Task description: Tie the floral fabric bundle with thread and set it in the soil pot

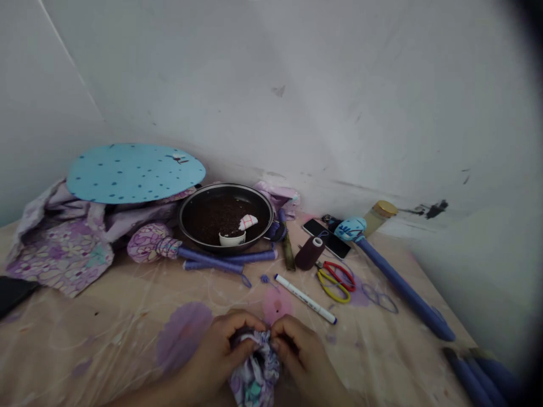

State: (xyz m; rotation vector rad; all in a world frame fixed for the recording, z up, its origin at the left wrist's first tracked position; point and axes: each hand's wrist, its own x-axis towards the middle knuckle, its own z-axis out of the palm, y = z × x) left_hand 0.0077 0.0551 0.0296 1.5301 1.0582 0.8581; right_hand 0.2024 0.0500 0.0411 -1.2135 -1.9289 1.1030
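Low in the middle of the head view, a piece of purple flowered cloth (254,384) is bunched up between my two hands. My left hand (227,345) pinches its gathered upper edge from the left. From the other side, my right hand (299,350) grips the same edge with thumb and finger. The fingertips of both hands nearly meet at the top of the gathers. Just beyond them lies a white marker (305,298) with blue ends. Scissors (335,281) with one red and one yellow handle rest past the marker.
A dark pan (184,226) holds brown grains and a small white cup (232,239). Purple-wrapped sticks (212,259), one with a flowered cloth head, lie before it. A thread spool (309,254), a phone (316,228) and a blue-headed stick (403,285) are to the right.
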